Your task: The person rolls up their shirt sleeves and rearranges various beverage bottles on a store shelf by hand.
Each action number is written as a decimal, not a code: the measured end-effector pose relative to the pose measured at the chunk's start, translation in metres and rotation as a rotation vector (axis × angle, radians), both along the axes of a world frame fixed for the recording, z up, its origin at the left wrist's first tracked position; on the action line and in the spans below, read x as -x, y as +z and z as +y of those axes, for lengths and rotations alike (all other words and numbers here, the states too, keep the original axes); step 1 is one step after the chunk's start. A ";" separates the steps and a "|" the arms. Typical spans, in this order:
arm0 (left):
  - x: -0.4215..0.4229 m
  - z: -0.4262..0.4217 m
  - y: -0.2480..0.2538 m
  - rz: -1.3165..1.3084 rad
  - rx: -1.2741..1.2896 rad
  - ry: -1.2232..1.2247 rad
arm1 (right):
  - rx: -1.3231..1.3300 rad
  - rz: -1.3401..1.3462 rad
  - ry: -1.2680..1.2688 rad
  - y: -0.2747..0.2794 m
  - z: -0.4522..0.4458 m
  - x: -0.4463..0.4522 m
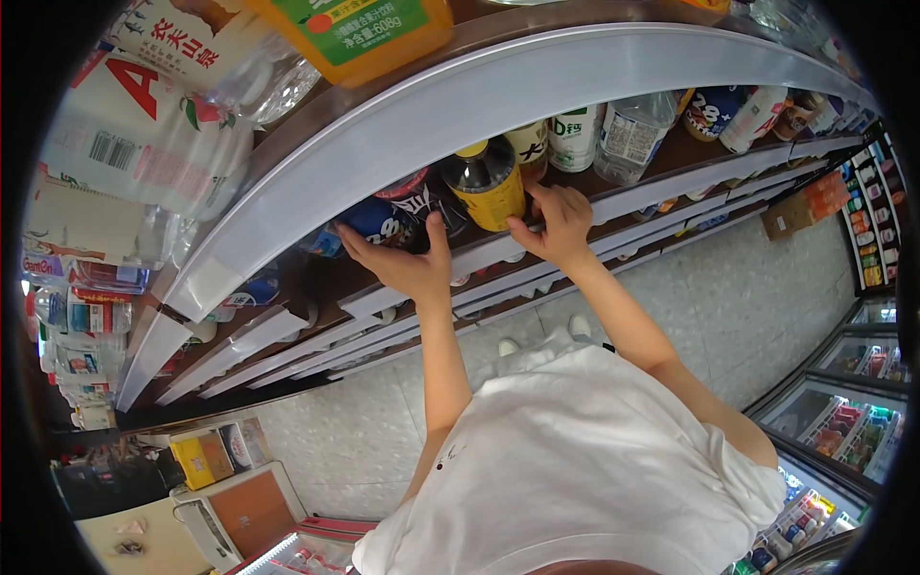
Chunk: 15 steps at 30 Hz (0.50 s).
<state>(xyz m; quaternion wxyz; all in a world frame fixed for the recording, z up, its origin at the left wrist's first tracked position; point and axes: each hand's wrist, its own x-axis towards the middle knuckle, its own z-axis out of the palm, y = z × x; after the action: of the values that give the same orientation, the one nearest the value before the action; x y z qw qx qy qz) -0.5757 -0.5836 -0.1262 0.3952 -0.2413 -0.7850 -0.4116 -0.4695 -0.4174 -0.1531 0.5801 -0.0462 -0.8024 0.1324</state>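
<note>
My left hand (407,268) reaches to the shelf with thumb and fingers spread. Its fingers lie by a blue-labelled bottle (388,222), and its thumb points up near a dark bottle with white lettering (417,196). A yellow-capped bottle with a yellow label and dark contents (489,187) stands between my hands at the shelf front. My right hand (559,225) is at its right side, thumb and forefinger apart near its lower part; I cannot tell whether they touch it. Neither hand is closed around anything.
An upper shelf edge (460,91) overhangs the bottles. To the right stand a white-and-green bottle (573,139) and a clear bottle (632,139). Large bottles (163,134) fill the upper left. Cardboard boxes (805,206) sit on the floor, with glass-door fridges (834,422) at lower right.
</note>
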 end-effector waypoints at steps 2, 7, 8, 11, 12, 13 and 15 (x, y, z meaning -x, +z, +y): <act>-0.001 0.000 -0.001 -0.018 -0.007 0.006 | 0.000 0.003 0.006 -0.001 0.001 0.000; -0.001 0.000 -0.002 -0.067 -0.036 -0.006 | 0.005 -0.017 0.028 0.005 -0.001 -0.001; -0.001 0.000 -0.002 -0.071 -0.039 -0.003 | 0.006 -0.014 0.025 0.005 -0.001 -0.001; 0.000 0.000 -0.002 -0.051 -0.019 0.012 | 0.008 -0.007 0.027 0.005 -0.001 -0.001; 0.001 0.000 -0.003 -0.036 -0.014 0.019 | 0.011 -0.001 0.033 0.005 -0.001 -0.001; 0.001 0.000 -0.003 -0.022 -0.009 0.026 | 0.010 -0.005 0.032 0.005 0.000 -0.001; 0.001 0.000 -0.003 -0.025 -0.015 0.026 | 0.008 -0.008 0.040 0.005 0.000 -0.002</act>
<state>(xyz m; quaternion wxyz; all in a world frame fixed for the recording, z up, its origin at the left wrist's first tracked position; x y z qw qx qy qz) -0.5765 -0.5833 -0.1294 0.3926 -0.2230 -0.7897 -0.4154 -0.4679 -0.4177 -0.1477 0.5740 -0.0331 -0.8049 0.1470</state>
